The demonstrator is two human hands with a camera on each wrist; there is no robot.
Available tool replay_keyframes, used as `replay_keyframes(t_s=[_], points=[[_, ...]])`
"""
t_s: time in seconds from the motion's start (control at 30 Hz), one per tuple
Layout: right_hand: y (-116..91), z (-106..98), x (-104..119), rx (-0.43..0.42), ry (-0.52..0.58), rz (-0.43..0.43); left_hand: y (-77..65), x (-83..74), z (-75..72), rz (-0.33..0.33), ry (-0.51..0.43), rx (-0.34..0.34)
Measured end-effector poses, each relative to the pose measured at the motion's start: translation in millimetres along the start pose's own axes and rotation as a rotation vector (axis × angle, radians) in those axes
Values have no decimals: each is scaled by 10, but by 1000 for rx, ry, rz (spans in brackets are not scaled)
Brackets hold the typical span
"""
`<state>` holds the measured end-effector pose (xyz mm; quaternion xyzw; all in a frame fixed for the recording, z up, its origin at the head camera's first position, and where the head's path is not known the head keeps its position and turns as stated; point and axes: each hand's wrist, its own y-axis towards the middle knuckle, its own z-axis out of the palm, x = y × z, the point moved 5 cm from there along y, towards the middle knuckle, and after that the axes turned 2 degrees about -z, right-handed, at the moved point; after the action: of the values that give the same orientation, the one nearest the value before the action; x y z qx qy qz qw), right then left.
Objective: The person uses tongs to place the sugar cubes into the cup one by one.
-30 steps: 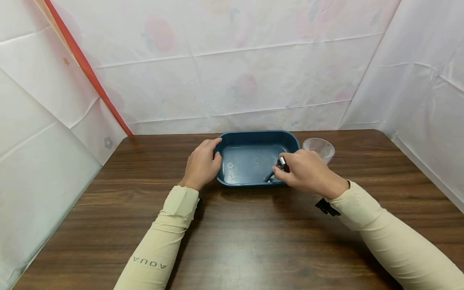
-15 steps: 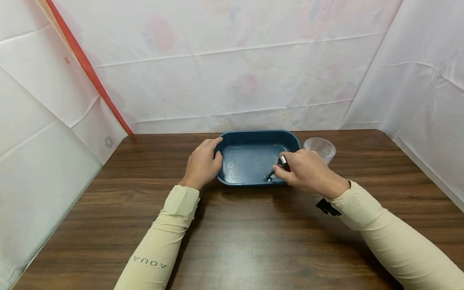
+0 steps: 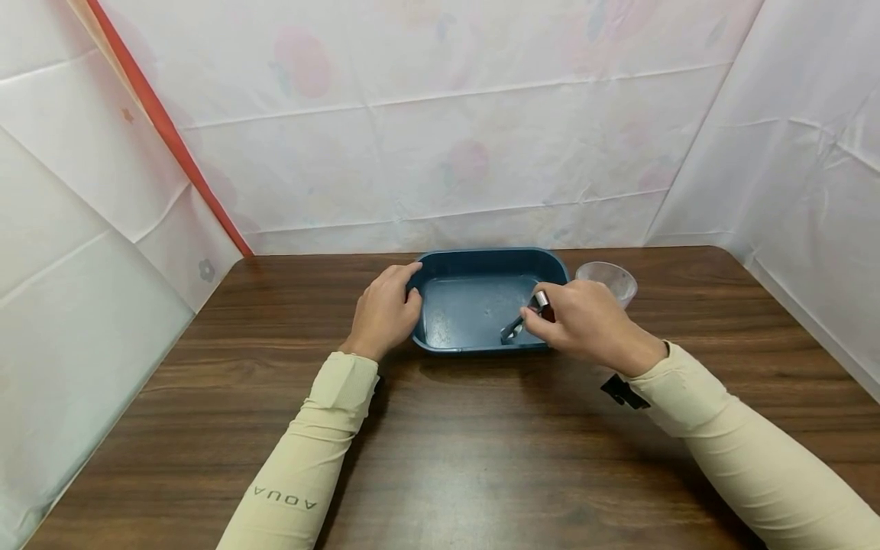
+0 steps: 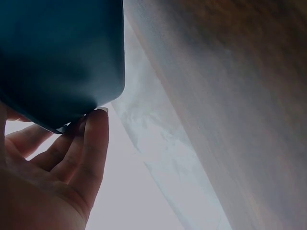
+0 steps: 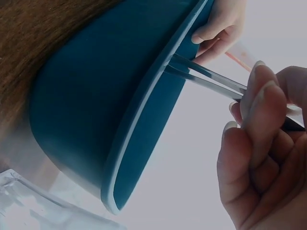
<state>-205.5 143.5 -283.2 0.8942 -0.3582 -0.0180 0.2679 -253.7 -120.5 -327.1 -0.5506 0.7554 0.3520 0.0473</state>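
Note:
A blue rectangular plastic basin (image 3: 481, 351) with rounded corners stands near the back of the wooden table. My left hand (image 3: 383, 312) grips its left end, fingertips at the wall near the rim; the left wrist view shows those fingers against the basin's outside. Over the basin's near right part, my right hand (image 3: 584, 321) holds slim metal tongs (image 5: 211, 80) between thumb and fingers. Two arms of the tongs slant down inside the basin, and their bent shiny end (image 3: 541, 299) sticks up past the thumb. A small glint shows by their tips, too small to make out.
Just right of the basin stands a clear bowl (image 3: 612, 276), partly hidden behind my right hand. White patterned sheeting (image 3: 440, 153) rises behind the table (image 3: 440, 443) and along both sides. A red strip (image 3: 165, 126) runs down the left corner.
My right hand has shifted slightly to the right and up with the tongs, whose arms now show a little wider in the basin. The left hand keeps its place on the rim.

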Motion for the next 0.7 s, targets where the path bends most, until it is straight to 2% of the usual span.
replay_keyframes(t_s=[0.27, 0.7], points=[[2, -38, 8, -30, -12, -13, 5, 8, 14, -5, 3, 6], [2, -79, 34, -22, 11, 7, 1, 34, 26, -64, 25, 58]])
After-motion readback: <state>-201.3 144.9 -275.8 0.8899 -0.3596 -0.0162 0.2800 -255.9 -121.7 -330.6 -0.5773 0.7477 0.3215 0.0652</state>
